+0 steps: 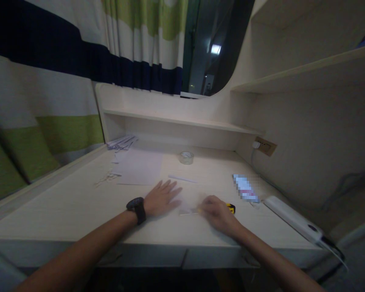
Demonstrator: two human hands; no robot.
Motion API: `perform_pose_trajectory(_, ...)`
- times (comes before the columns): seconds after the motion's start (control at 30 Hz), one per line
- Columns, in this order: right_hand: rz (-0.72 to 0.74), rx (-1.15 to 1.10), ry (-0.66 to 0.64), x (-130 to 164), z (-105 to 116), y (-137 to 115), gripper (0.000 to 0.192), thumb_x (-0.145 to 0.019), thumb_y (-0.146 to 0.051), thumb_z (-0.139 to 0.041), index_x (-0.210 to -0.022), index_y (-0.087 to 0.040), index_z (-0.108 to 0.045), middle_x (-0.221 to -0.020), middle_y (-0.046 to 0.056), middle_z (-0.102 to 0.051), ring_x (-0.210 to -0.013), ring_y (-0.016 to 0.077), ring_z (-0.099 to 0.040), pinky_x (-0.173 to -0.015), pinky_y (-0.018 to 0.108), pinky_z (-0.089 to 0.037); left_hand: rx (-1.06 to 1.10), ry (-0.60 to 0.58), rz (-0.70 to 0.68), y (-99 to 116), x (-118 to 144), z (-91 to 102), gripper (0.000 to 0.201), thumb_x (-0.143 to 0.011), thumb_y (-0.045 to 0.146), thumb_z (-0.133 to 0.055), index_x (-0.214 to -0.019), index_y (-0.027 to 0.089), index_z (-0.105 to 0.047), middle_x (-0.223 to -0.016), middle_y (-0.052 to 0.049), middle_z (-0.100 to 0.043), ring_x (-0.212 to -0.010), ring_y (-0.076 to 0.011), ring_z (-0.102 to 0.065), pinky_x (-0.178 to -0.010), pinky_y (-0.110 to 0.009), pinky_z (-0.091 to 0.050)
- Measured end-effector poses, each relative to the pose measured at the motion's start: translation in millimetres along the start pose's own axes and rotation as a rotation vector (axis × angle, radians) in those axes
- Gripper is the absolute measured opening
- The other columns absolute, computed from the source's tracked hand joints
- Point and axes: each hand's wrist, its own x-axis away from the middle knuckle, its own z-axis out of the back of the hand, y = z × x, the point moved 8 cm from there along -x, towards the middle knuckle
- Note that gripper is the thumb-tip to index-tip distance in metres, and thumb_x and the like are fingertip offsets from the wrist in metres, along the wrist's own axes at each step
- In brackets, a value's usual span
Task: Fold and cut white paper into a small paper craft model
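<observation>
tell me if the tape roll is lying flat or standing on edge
Lying flat. The tape roll rests on the desk with its round opening facing up, apart from both hands.

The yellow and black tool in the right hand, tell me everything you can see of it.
The yellow and black tool is mostly hidden under the right hand, which grips it low on the pale desk. Only its yellow-and-black end shows past the fingers. It looks plastic; its exact type cannot be told.
</observation>
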Motion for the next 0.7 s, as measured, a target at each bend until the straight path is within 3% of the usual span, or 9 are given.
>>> perform_pose_trajectory(0.33,-0.008,-0.045,-0.061,17.6,8.0,3.4,0.019,-0.086,-0.027,-0.053,-0.095,-0.024,-0.069,-0.092,0.006,-0.059,-0.085,0.0171,-0.055,-0.075,0.03,-0.044,0.023,0.018,0.018,-0.7,-1.5,1.0,0.062,-0.088,0.061,-0.023,-0.139,0.026,-0.031,-0.146,-0.01,-0.027,-0.134,-0.0284,-0.021,-0.107,-0.049,-0.01)
perform_pose_trajectory(0.53,-0.06,-0.047,-0.105,9.7,15.0,11.7,0.017,-0.083,-0.029,-0.056,-0.089,-0.023,-0.071,-0.088,0.005,-0.059,-0.08,0.0167,-0.057,-0.072,0.027,-0.043,0.022,0.109,-0.005,3.3,-0.1,24.6,0.058,-0.09,0.055,-0.028,-0.134,0.02,-0.04,-0.146,-0.01,-0.027,-0.135,-0.0254,-0.02,-0.108,-0.043,-0.013)
perform_pose_trajectory(0.7,-0.088,-0.082,-0.191,3.6,15.9,22.5,0.012,-0.078,-0.027,-0.062,-0.081,-0.023,-0.073,-0.084,0.004,-0.06,-0.074,0.0163,-0.058,-0.067,0.026,-0.042,0.078,0.0,0.006,-3.6,6.0,27.5,0.08,-0.075,0.071,-0.042,-0.135,0.019,-0.038,-0.146,-0.014,-0.027,-0.133,-0.0275,-0.025,-0.106,-0.038,-0.023)
